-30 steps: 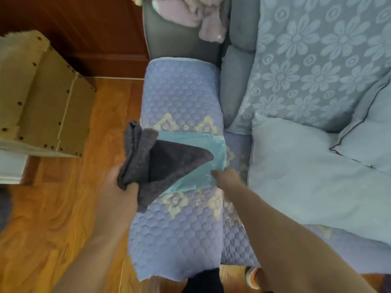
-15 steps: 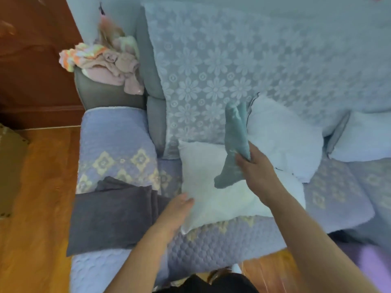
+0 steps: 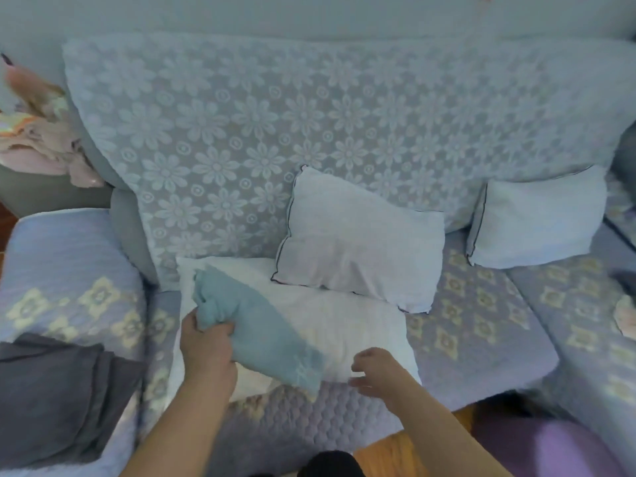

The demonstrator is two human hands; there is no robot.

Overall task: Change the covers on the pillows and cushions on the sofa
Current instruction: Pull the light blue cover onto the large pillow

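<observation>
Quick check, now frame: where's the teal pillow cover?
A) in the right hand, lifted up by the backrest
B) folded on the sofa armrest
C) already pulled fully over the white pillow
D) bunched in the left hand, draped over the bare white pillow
D: the left hand grips the bunched end of the teal cover, which trails across the white pillow; the right hand holds none of it.

Pale wall, wooden floor, pink clothes heap
</observation>
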